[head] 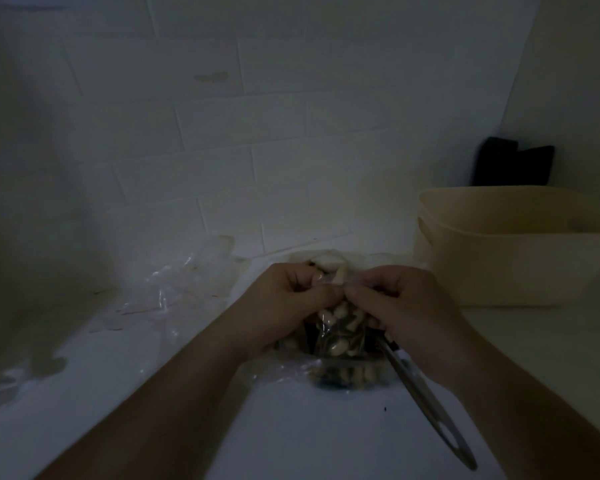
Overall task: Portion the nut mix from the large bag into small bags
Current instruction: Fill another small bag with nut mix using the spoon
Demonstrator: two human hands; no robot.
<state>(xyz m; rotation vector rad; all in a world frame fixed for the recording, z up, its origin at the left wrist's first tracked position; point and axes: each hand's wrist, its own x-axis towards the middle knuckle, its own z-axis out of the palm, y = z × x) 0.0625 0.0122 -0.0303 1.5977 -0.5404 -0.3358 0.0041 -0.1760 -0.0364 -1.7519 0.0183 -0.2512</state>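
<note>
On counter, both hands (291, 306) (400, 306) grip small bag (340, 327), beige tub (499, 265) right, metal handle (426, 403) underneath.

- A cream tub (520, 251) stands to the right of my hands, against the wall.
- A dark object (513, 164) sits behind it in the corner; I cannot tell what it is.
- The tiled wall (243, 133) rises beyond my hands.
</note>
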